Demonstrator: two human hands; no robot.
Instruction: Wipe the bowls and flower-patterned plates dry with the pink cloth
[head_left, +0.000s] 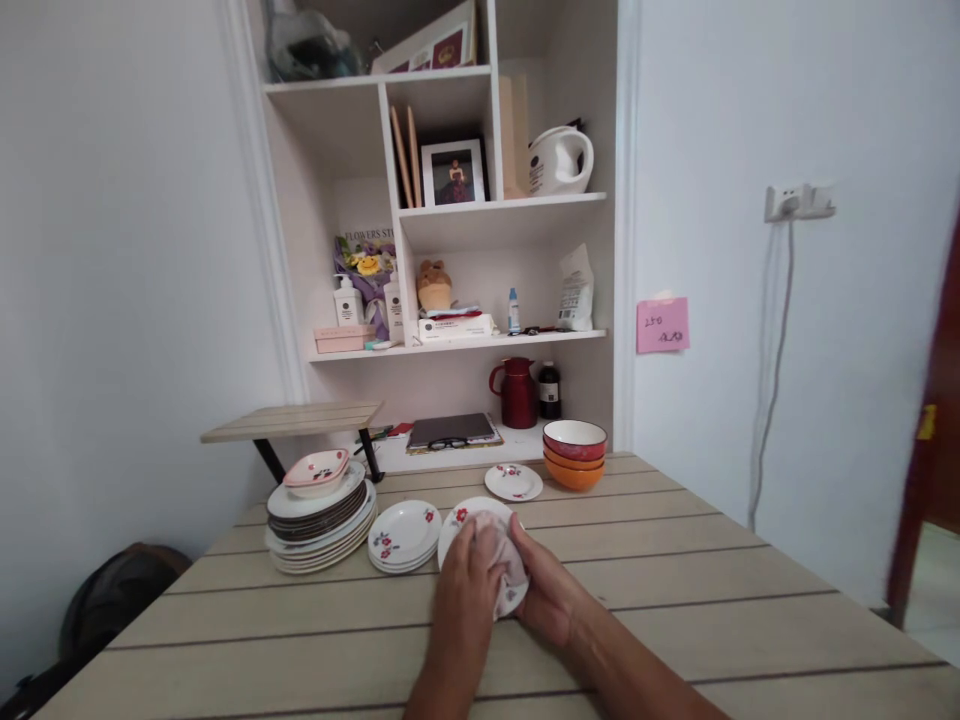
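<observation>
Head view: left hand (466, 580) grasped cloth (504, 553) against plate (451, 532); right hand (549, 592) gripped its right rim; apparent wiping next needed steady support.

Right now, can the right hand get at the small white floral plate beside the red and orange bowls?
Probably not: the right hand holds another white floral plate, though the way to the small plate looks free.
</observation>
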